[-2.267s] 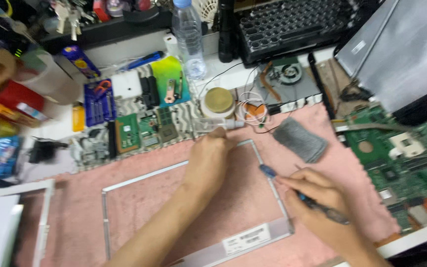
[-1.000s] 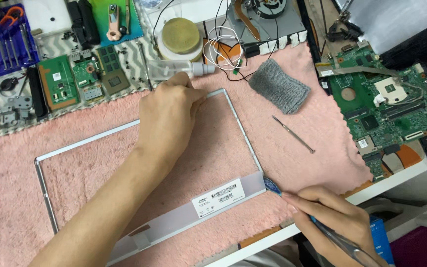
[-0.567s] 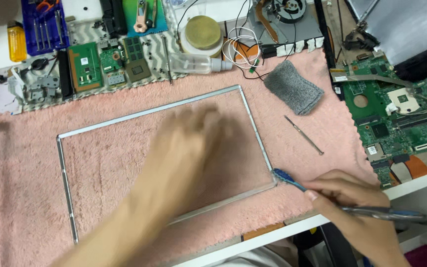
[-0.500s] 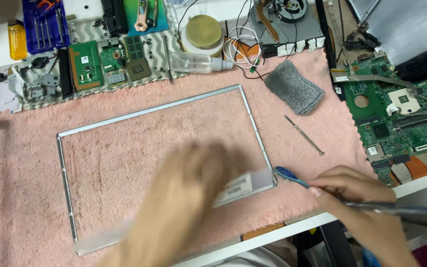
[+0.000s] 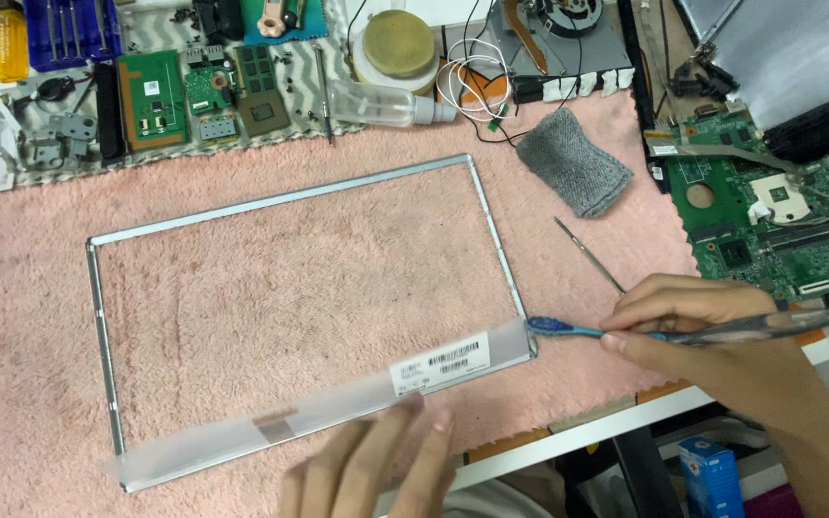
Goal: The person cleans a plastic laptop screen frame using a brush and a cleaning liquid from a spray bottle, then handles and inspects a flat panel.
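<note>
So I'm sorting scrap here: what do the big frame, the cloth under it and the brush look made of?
Frame: thin silvery metal by its dull sheen, with a frosted plastic-looking strip along the bottom. Cloth: pink terry towel, looped nap. Brush in the right hand: blue and clear plastic, probably.

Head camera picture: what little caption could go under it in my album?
Right hand touches a toothbrush to the corner of a metal screen frame on a pink towel, left hand pressing its lower strip.

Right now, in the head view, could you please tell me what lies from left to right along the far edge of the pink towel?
Green circuit board → clear plastic bottle → white coiled cable → grey cloth → large green motherboard.
</note>
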